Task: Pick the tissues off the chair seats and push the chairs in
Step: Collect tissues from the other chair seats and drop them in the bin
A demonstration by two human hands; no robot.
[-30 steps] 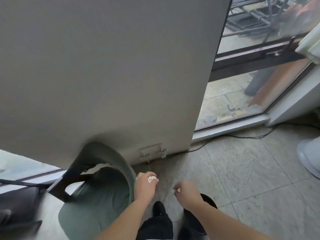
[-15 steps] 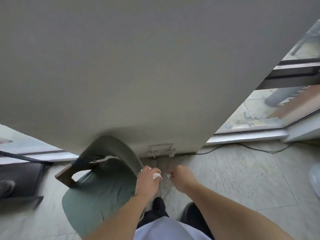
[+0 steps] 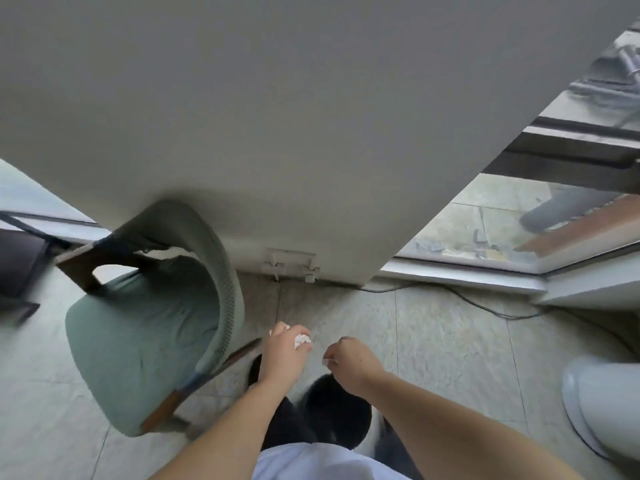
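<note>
- The left hand [image 3: 282,355] was curled around a white crumpled tissue [image 3: 302,339]. The tissue peeked out between its thumb and fingers.
- The right hand [image 3: 349,358] was curled up too. A tiny white bit [image 3: 327,359] showed at its fingertips, pinched there. It was too small to tell for sure what it was.
- The two hands were close to each other but not touching. They were held over the tiled floor [image 3: 433,341], just to the right of the chair.
- The green chair [image 3: 145,341] stood at the left. Its seat was bare, and its round back [image 3: 221,271] curved up near the wall.
- The chair stood against a big grey wall [image 3: 277,116]. The top of its back touched the wall or was very near it.
- A thin dark cable [image 3: 485,306] lay on the floor at the bottom of the wall.
- A window with a dark frame [image 3: 571,157] was at the right.
- A white rounded thing [image 3: 602,403] sat at the right edge.
- The person's dark shoes [image 3: 332,403] were blurry below the hands.
</note>
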